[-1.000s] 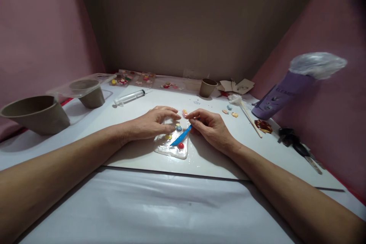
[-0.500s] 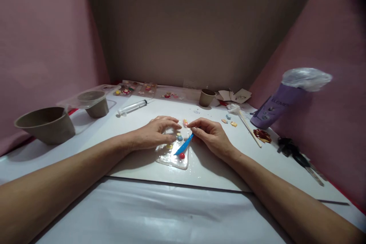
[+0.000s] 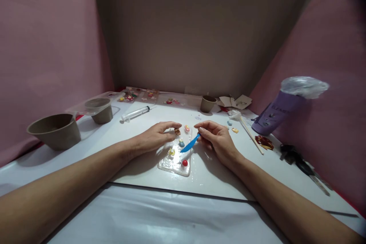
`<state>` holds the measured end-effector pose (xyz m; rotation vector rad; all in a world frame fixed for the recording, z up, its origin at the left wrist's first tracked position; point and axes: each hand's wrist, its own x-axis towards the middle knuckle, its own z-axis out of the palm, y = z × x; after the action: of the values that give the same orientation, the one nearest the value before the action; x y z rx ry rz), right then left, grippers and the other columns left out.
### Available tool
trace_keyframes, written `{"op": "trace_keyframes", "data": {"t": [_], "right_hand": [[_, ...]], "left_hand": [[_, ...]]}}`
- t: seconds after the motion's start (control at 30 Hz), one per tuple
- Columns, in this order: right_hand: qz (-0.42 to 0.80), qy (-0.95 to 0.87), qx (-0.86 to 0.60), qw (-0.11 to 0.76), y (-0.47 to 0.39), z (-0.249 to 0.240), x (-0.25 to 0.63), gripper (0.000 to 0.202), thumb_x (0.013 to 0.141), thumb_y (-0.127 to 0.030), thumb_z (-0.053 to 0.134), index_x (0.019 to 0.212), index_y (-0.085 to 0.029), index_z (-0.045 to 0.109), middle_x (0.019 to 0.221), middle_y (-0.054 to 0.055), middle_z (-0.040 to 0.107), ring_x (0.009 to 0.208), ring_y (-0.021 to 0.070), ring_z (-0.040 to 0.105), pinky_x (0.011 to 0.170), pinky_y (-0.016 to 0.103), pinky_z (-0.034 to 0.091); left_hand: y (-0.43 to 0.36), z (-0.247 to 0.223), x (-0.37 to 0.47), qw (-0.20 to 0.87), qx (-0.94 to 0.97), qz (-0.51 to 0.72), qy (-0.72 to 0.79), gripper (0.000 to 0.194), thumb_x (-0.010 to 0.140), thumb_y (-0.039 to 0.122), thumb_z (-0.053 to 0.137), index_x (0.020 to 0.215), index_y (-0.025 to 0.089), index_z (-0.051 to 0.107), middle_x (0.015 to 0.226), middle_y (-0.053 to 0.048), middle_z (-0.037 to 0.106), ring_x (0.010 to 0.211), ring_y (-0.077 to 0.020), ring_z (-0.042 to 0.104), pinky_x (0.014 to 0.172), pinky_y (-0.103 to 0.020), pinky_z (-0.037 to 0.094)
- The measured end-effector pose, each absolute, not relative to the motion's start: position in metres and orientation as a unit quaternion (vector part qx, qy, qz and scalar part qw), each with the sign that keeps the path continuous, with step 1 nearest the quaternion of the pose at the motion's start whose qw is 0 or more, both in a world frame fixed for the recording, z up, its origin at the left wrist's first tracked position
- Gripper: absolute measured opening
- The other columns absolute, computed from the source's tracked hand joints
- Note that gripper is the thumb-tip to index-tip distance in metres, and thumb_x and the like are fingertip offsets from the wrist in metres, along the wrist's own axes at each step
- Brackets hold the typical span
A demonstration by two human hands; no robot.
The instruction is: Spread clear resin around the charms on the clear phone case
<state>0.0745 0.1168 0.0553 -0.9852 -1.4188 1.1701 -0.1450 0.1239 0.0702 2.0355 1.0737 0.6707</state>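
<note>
A clear, glossy slab shaped like a phone case (image 3: 174,169) lies flat on the white board, with several small charms on it. Among them are a red ball (image 3: 185,163), a yellow piece (image 3: 171,151), a blue-and-yellow piece (image 3: 181,143), a pink oval piece (image 3: 187,128) and a brown piece (image 3: 177,132). My left hand (image 3: 156,135) is at the slab's upper left, thumb and fingers apart beside the brown piece. Between thumb and fingers, my right hand (image 3: 215,137) grips a small blue plastic knife (image 3: 190,144), its blade tilted down over the slab.
Two brown cups, one large (image 3: 54,131) and one smaller (image 3: 100,110), stand left, near a syringe (image 3: 135,114). A third cup (image 3: 208,104) is at the back. Rightward are a wooden stick (image 3: 251,136), a leaning purple tumbler (image 3: 276,112) and a black-handled tool (image 3: 303,166).
My right hand has drawn back to the right with the blue knife, away from the pink piece. My left hand has shifted left, uncovering the brown piece. The view has tilted slightly.
</note>
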Motion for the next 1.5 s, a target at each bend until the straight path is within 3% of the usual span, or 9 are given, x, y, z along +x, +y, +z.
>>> {"op": "trace_keyframes", "data": {"t": [0.33,0.67,1.2,1.5], "right_hand": [[0.406,-0.578,-0.426,0.566,0.122,0.051,0.078,0.024,0.075,-0.037,0.066,0.089,-0.017,0.065,0.055,-0.001,0.062,0.045,0.0087,0.048,0.041,0.021,0.032],[0.380,-0.602,-0.429,0.556,0.123,0.050,0.077,0.019,0.076,-0.033,0.065,0.086,-0.017,0.066,0.059,-0.002,0.059,0.052,0.0105,0.057,0.046,0.021,0.039],[0.376,-0.603,-0.422,0.563,0.122,0.050,0.076,0.016,0.077,-0.029,0.065,0.085,-0.016,0.066,0.059,-0.003,0.059,0.052,0.0085,0.057,0.047,0.020,0.039],[0.381,-0.604,-0.414,0.565,0.122,0.048,0.076,0.015,0.077,-0.029,0.065,0.085,-0.016,0.066,0.058,-0.003,0.058,0.052,0.0079,0.056,0.047,0.019,0.038]], "left_hand": [[0.126,0.065,-0.146,0.381,0.776,0.280,0.417,0.051,0.080,0.030,0.051,0.129,0.018,0.052,0.140,-0.007,0.046,0.130,-0.0250,0.041,0.111,-0.041,0.029],[0.128,0.062,-0.145,0.378,0.771,0.286,0.425,0.049,0.080,0.030,0.052,0.126,0.016,0.054,0.138,-0.007,0.048,0.128,-0.0224,0.043,0.109,-0.035,0.031],[0.130,0.062,-0.146,0.383,0.764,0.309,0.419,0.052,0.072,0.022,0.051,0.124,0.016,0.056,0.136,-0.006,0.050,0.130,-0.0235,0.040,0.111,-0.038,0.025],[0.131,0.058,-0.142,0.405,0.735,0.339,0.425,0.049,0.073,0.025,0.056,0.121,0.015,0.058,0.132,-0.007,0.054,0.126,-0.0248,0.046,0.109,-0.036,0.031]]}}
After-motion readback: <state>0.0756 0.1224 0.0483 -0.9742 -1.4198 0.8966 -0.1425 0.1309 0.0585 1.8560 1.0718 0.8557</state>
